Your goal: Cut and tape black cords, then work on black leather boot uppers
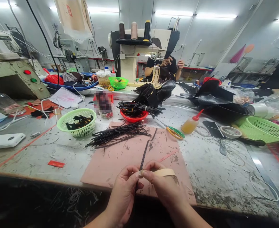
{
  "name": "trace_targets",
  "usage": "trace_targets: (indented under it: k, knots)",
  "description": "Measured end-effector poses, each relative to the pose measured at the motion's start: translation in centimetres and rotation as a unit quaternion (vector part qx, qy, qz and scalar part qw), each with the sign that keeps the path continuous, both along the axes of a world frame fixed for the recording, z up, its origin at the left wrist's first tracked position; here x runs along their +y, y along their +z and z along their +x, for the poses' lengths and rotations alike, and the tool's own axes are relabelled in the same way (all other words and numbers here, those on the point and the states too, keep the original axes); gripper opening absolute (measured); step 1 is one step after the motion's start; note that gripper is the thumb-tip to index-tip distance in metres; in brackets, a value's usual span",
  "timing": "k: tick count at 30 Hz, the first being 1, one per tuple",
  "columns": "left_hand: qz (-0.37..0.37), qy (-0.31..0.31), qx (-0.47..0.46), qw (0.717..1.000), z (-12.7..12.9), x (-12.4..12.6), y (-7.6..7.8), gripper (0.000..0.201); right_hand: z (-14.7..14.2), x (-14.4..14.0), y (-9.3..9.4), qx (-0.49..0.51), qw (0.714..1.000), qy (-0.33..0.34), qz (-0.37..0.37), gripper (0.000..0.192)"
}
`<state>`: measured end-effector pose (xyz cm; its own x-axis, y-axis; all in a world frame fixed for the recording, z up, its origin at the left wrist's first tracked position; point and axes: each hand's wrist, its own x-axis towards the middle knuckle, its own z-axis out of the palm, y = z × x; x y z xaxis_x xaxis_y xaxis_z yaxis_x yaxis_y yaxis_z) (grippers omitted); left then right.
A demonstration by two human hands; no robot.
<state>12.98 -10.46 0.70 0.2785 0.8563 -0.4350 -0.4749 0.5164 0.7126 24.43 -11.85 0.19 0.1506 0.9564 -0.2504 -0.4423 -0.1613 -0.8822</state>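
Note:
A dark braided cord runs away from me over a pink mat. My left hand is closed around the near part of this cord, thumb and fingers pinching it. Right beside it, my right hand pinches at the same spot, its thumb tip against the cord. A beige strip curls out from between the right thumb and fingers; its end at the cord is hidden. Further up the mat lies a bundle of black braided cords.
Behind the mat are a red basket with black cords, a green basket with black pieces, scissors and a glue bottle. A red scrap lies left. A co-worker's hands show behind the sewing machine.

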Motion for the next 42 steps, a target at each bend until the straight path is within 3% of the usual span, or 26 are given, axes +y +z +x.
trace_targets:
  k: [7, 15, 18, 22, 28, 31, 34, 37, 39, 42]
  knots:
    - [0.039, -0.005, 0.027, 0.999, -0.1, 0.1, -0.4, 0.013, 0.1, 0.0, -0.1, -0.01, 1.0, -0.007, 0.001, 0.024]
    - [0.157, -0.05, 0.084, 0.983, -0.8, 0.5, -1.1, 0.01, 0.3, 0.0, 0.1, -0.092, 0.996, -0.013, 0.004, 0.025]
    - [0.133, -0.059, 0.083, 0.986, -0.7, 0.7, -1.0, 0.017, 0.4, 0.0, 0.0, -0.119, 0.992, -0.007, 0.039, 0.023]
    - [0.056, -0.085, 0.0, 0.995, -0.6, 0.9, -0.3, 0.026, 0.8, 0.1, -0.6, -0.118, 0.988, 0.026, 0.099, 0.021]
    - [0.017, -0.107, -0.06, 0.992, -0.6, 1.0, 0.3, 0.032, 1.2, 0.2, -0.5, -0.117, 0.982, 0.1, 0.112, 0.027]
    - [0.044, -0.107, -0.029, 0.993, -0.8, 1.0, 0.2, 0.032, 1.2, 0.2, -0.2, -0.092, 0.979, 0.114, 0.139, 0.026]
    - [0.1, -0.116, 0.028, 0.988, -1.0, 0.9, 0.1, 0.028, 1.4, 0.2, 0.0, -0.161, 0.969, 0.093, 0.159, 0.026]
    - [0.084, -0.132, 0.024, 0.987, -1.1, 0.9, 0.4, 0.027, 1.7, 0.2, 0.1, -0.221, 0.955, 0.085, 0.177, 0.025]
    - [0.046, -0.146, -0.01, 0.988, -1.0, 0.9, 0.5, 0.029, 1.9, 0.3, 0.0, -0.193, 0.957, 0.11, 0.186, 0.024]
    - [0.011, -0.175, -0.048, 0.983, -0.9, 1.0, 0.7, 0.03, 2.0, 0.3, -0.2, -0.082, 0.96, 0.204, 0.171, 0.021]
